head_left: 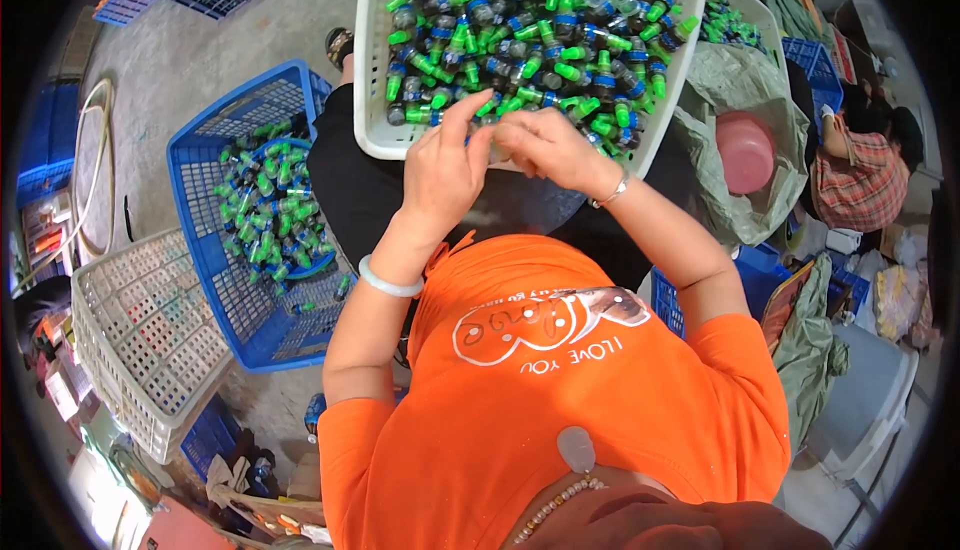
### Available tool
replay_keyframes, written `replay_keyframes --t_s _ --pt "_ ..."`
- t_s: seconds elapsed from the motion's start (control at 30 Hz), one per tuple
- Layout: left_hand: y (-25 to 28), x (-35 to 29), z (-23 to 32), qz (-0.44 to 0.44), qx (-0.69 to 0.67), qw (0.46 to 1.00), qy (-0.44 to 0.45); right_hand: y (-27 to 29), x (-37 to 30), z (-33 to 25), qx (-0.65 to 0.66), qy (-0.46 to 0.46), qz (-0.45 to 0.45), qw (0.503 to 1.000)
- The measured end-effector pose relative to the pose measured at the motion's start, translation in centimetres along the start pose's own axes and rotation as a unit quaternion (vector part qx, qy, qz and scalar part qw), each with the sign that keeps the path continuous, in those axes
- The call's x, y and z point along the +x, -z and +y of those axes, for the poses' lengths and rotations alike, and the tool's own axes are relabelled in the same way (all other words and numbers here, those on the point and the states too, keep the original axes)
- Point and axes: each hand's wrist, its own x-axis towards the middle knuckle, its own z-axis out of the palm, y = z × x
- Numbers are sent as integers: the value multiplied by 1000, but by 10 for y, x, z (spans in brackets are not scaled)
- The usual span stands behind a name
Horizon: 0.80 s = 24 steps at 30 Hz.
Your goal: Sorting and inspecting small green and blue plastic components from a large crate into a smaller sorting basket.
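Note:
Both my hands meet over the near rim of a white plastic crate (376, 70) heaped with small dark bottles (540, 50) that have bright green caps and blue bands. My left hand (445, 172) has its thumb and forefinger curved toward the other hand, a pale bangle on its wrist. Close beside it, my right hand (552, 150) is closed in a pinch, fingertips pointing left. Between the fingertips there seems to be something small and clear, too hidden to name. Some clear plastic pieces (608, 0) lie on top of the heap.
To the left stands a blue basket (262, 325) with more green-capped bottles (275, 200); white crates (150, 320) are stacked beside it. On the right, a pink basin (745, 153) sits on a green-grey sack (715, 80). Another person (862, 175) in a plaid shirt is farther right.

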Motion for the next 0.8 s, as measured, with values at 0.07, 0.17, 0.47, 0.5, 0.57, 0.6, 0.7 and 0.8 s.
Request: replay_keyframes --t_s 0.07,0.17,0.47,0.5,0.57,0.6,0.7,0.8 --pt "2 -7 -5 -16 23 1000 0 -4 0 -3 73 -69 -21 995" --pt "18 -22 -13 -27 -3 997 73 -3 2 -10 -43 -77 -82 993" --pt "28 -27 -8 -20 -201 946 254 -16 5 -17 -368 374 15 851" --pt "27 -26 -4 -29 -195 950 240 -17 1 -16 -355 353 10 866" --pt "26 -25 4 -35 -159 961 223 -18 -4 -12 -329 308 2 893" --pt "26 -23 10 -42 -124 970 204 -18 -4 -8 -328 309 1 893" --pt "26 -28 16 -45 -90 979 178 -17 -3 -4 -191 191 -78 959" --pt "26 -37 16 -31 -85 982 168 -16 -2 -9 -191 157 -103 964"
